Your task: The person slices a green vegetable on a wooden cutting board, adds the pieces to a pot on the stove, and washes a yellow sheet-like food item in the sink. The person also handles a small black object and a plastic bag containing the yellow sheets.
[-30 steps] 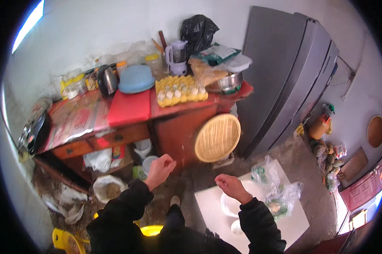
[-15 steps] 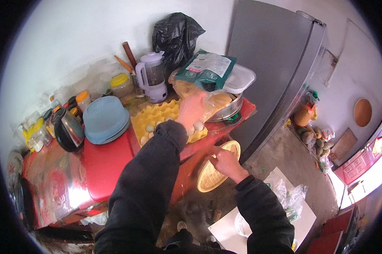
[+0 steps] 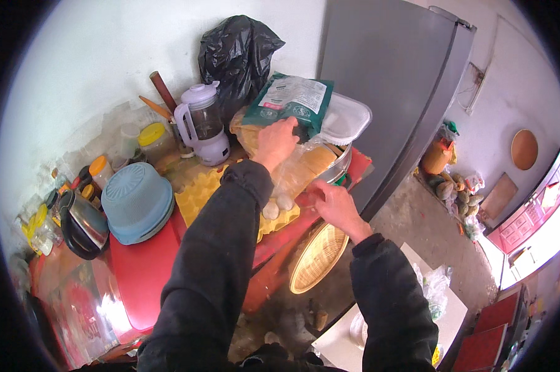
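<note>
My left hand (image 3: 276, 144) reaches over the yellow egg tray (image 3: 196, 193), its bent fingers against the lower edge of a green package (image 3: 289, 99). What they grip there is hidden. A clear plastic bag with bread-like brown pieces (image 3: 317, 160) lies beside this hand, partly over a round metal pan (image 3: 340, 166). A few eggs (image 3: 271, 209) show in the tray's near corner; my forearm covers much of the tray. At the table's front edge, next to the bag, is my right hand (image 3: 339, 211), its fingers curled. An oval wicker basket (image 3: 317, 259) is tilted just below it.
Along the wall stand a kettle (image 3: 84, 223), a blue plastic basin (image 3: 137, 201), lidded jars (image 3: 153, 141), a lilac blender (image 3: 204, 127) and a black bag (image 3: 236, 62). A white lidded container (image 3: 348, 118) sits near the grey refrigerator (image 3: 385, 93). A white board (image 3: 345, 338) lies lower right.
My left hand has moved up from over the eggs to the green package's edge. My right hand has risen from in front of the wicker basket toward the plastic bag. The view has shifted slightly.
</note>
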The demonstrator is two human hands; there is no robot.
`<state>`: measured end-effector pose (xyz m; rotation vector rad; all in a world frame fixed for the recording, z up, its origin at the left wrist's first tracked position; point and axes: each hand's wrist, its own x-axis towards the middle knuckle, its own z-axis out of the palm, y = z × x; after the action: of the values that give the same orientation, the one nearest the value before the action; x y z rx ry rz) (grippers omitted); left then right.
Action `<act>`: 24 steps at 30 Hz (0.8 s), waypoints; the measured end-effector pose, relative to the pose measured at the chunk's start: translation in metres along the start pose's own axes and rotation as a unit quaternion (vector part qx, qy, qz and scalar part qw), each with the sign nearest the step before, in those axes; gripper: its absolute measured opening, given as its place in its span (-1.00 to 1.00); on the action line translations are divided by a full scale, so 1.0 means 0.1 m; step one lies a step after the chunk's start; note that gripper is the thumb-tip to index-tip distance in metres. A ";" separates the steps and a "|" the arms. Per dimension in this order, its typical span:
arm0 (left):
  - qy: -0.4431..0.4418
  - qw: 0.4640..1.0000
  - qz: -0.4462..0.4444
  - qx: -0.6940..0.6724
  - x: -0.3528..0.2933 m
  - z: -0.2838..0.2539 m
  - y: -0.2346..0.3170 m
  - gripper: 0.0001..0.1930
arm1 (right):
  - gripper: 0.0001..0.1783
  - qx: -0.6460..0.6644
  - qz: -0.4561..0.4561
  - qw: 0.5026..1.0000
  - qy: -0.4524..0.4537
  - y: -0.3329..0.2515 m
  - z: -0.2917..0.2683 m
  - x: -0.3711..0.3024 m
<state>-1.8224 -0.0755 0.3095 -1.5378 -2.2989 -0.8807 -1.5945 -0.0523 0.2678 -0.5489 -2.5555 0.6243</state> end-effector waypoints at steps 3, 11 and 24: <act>0.041 0.998 0.027 -0.038 -0.02 0.00 0.00 -0.64 | -0.74 -0.001 0.021 0.999 0.048 0.10 0.12 0.33; 0.075 0.992 -0.049 -0.087 -0.06 0.04 0.04 -0.71 | -0.74 0.164 0.092 0.963 0.194 0.32 0.35 1.07; 0.041 0.971 -0.052 -0.230 -0.25 -0.15 -0.15 -0.71 | -0.60 0.569 0.258 0.775 0.097 0.01 0.35 1.05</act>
<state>-1.8277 -0.1080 0.3035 -1.5110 -2.2351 -1.5650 -1.6979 -0.0134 0.2737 -0.7541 -1.3572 1.9498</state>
